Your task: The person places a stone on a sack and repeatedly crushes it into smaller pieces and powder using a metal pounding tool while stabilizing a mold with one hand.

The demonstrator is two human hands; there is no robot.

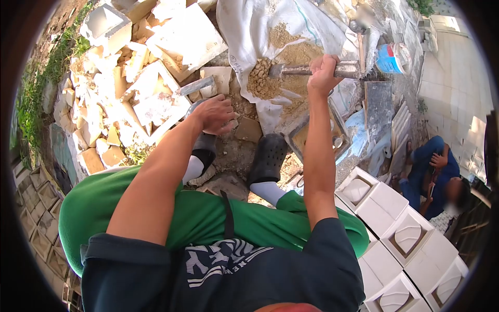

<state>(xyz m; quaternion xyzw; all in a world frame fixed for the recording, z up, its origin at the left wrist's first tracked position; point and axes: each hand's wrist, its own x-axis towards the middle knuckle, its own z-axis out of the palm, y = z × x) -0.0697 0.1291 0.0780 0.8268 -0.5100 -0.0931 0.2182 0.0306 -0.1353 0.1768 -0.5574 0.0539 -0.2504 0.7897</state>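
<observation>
My right hand (323,75) is closed around a long, worn tool (293,70) with a flat metal end. That end touches a clumpy heap of yellowish sand (262,83) on a white woven sack (241,31). The tool's exact kind is unclear. My left hand (215,114) hovers above my shoe with its fingers loosely bent and apart; nothing shows between them. Just beyond it lies a grey metal bar-like piece (196,86) among broken pale slabs (156,83). Below my right forearm sits a square tray (340,138), partly hidden by the arm.
Pale blocks with carved oval faces (408,236) stand in rows at my right. A blue-and-white bucket (392,58) lies on its side near a dark flat board (378,104). Another person (434,174) in blue sits at far right. My black clogs (267,158) are on rubble.
</observation>
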